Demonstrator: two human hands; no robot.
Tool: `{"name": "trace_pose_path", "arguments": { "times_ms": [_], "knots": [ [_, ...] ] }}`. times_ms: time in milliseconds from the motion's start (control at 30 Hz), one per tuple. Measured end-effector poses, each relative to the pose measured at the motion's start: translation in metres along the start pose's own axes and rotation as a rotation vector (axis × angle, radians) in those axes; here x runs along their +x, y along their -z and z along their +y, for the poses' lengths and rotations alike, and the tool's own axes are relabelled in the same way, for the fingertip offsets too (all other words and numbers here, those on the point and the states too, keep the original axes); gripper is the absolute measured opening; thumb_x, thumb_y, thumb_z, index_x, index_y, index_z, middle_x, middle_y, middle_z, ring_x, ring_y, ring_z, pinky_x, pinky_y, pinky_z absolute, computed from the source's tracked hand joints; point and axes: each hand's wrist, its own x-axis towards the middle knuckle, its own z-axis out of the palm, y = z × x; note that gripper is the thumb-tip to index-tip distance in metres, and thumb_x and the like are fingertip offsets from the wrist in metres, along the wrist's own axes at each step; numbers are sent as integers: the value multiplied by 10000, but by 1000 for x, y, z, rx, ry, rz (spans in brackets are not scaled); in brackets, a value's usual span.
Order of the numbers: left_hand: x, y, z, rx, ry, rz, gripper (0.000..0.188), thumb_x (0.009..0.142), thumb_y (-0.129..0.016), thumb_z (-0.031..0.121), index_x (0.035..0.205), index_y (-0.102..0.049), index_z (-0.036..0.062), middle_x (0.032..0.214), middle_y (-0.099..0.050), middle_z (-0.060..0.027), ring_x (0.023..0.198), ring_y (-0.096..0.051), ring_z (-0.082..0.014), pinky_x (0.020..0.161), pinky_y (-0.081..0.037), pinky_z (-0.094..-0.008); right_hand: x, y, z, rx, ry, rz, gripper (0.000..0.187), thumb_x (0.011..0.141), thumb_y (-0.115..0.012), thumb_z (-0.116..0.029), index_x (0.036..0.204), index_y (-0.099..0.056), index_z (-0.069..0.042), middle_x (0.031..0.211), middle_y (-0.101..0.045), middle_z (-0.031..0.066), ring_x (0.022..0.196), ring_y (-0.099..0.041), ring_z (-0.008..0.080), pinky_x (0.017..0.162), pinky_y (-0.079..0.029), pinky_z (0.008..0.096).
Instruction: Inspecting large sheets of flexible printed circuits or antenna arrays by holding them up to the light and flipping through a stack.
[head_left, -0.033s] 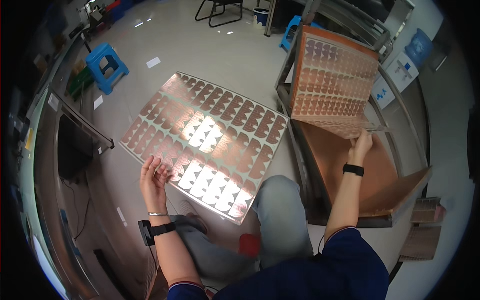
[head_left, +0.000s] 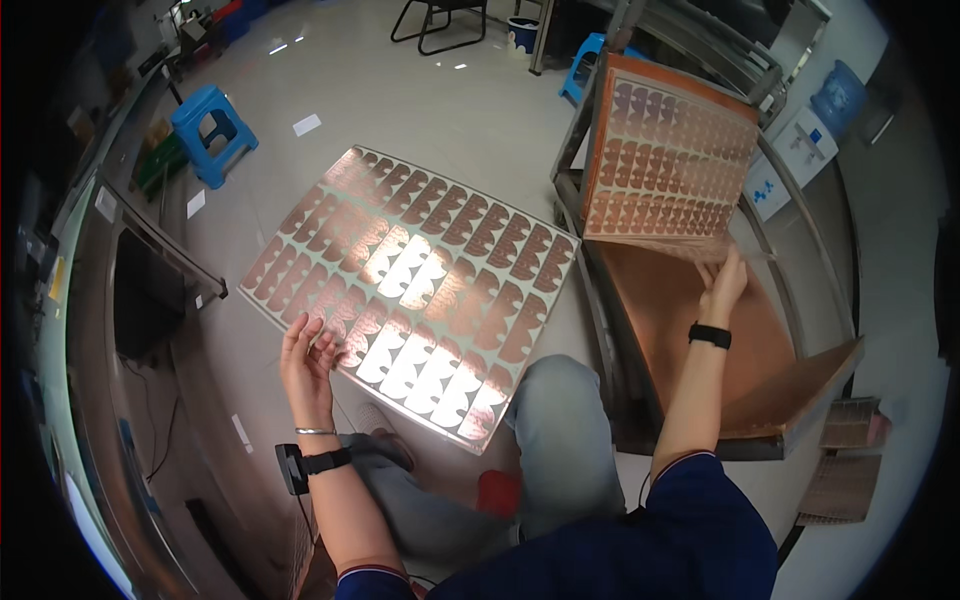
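Note:
A large pale panel (head_left: 430, 210) with rows of coppery, notched half-round shapes lies tilted across the middle, over my knees. My left hand (head_left: 312, 352) is at its near left edge, fingers curled over the edge; part of the grip is hidden. At the right, similar patterned panels (head_left: 672, 165) lean against an orange board on a dark metal rack. My right hand (head_left: 722, 283) pinches the edge of a thin sheet (head_left: 665, 246) at the foot of those panels, seen almost edge-on and blurred. Beneath it is the rack's brown board (head_left: 700, 340).
The rack (head_left: 605, 370) stands right of my knee, with a raised brown flap (head_left: 800, 395) at its near end. A blue stool (head_left: 213, 135) is on the floor far left, beside a long bench. A water dispenser (head_left: 795, 150) stands far right. A black chair (head_left: 440, 25) is at the back.
The thin sheet at my right hand has tipped from showing its patterned face to nearly edge-on. My right hand has shifted slightly. The large panel has barely moved.

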Motion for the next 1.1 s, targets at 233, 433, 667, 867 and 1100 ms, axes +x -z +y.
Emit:
{"name": "trace_pose_path", "arguments": {
  "times_ms": [233,433,667,867,1100],
  "knots": [
    [8,-7,4,24,6,-11,323,918,-500,123,1220,-474,12,1016,-599,-84,802,-597,-136,691,-520,-222,95,-102,57,-492,447,-368,820,865,-582,-428,1444,-129,-65,1363,-361,242,1203,-442,327,868,-457,371],
    [16,0,-4,11,10,114,285,927,-483,120,1184,-478,-3,990,-608,-97,778,-616,-160,663,-536,-240,100,-164,130,-786,339,-460,878,821,-646,-387,1437,-126,-39,1313,-383,325,1220,-401,409,957,-392,419],
    [24,-11,-11,16,4,172,229,931,-485,121,1135,-499,17,958,-619,-111,743,-602,-132,646,-537,-232,102,-207,194,-905,484,-190,936,783,-703,-260,1436,-65,-53,1434,-175,292,1331,-167,440,1064,-256,499],
    [28,-8,-11,56,-14,153,226,934,-480,117,1137,-500,20,970,-621,-122,741,-604,-133,642,-540,-235,124,-205,216,-984,614,-95,896,793,-692,-228,1434,-94,-40,1399,-207,339,1323,-202,442,1020,-308,458],
    [32,0,-14,20,18,168,238,938,-478,124,1142,-500,2,977,-623,-129,754,-614,-145,632,-536,-231,198,-172,234,-659,681,-128,790,725,-727,-45,1379,-286,-75,1057,-541,112,902,-546,215,778,-457,299]
  ]
}}
